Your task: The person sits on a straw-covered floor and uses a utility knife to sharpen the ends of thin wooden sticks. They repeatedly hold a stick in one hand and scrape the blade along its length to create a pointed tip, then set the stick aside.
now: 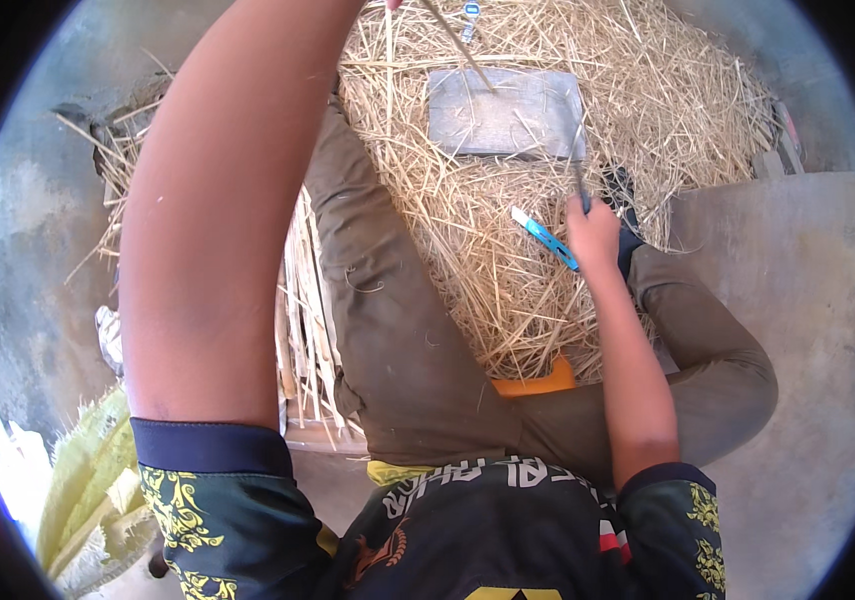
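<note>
My right hand is closed around the dark handle of a knife, its narrow blade pointing away across the right edge of a grey wooden board. My left arm reaches far forward, and only a sliver of my left hand shows at the top edge. Close to that hand, a thin brown stalk slants down to the board, its upper end out of view; the hand appears to hold it, though the grip is hidden. Beside my right hand a blue box cutter lies on the straw.
Loose straw covers the floor between and beyond my legs. A bundle of pale stalks lies left of my left leg. An orange object sits by my lap, and large green leaves are at lower left. A small blue-and-white item lies beyond the board.
</note>
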`<state>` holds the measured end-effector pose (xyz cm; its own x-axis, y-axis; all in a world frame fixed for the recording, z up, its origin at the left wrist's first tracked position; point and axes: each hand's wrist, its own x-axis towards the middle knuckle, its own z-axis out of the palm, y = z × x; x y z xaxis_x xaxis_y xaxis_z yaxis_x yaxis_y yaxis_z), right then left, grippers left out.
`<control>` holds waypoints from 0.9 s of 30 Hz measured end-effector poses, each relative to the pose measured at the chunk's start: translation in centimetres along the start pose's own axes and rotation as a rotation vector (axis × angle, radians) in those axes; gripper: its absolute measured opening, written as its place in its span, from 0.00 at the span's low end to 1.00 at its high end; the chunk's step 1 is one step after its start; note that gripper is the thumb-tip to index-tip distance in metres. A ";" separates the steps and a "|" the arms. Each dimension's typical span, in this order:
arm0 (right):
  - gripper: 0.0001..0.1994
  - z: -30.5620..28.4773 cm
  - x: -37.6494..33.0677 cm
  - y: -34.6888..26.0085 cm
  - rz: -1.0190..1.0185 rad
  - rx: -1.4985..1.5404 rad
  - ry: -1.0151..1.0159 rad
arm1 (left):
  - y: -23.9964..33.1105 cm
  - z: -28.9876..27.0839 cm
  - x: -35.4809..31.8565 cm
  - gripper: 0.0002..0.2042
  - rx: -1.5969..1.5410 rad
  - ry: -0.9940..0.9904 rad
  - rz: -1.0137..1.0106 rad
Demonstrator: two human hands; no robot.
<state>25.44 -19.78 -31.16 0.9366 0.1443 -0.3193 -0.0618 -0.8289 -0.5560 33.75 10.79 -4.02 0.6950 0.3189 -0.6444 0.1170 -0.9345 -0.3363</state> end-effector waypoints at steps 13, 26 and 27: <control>0.28 12.5 7.8 -5.7 -0.074 0.175 -0.080 | 6.3 1.5 -4.4 0.13 -0.009 0.368 0.009; 0.27 12.2 5.5 -3.2 -0.395 0.139 0.089 | 3.9 1.5 -2.4 0.16 0.024 0.186 0.124; 0.27 12.6 5.8 -2.0 -0.313 0.112 0.052 | 3.9 1.7 -2.8 0.16 -0.030 0.188 0.085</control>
<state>26.65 -10.51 -41.57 0.9323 0.3524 -0.0815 0.1969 -0.6836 -0.7028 31.07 6.46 -4.66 0.8232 0.2062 -0.5290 0.0713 -0.9619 -0.2640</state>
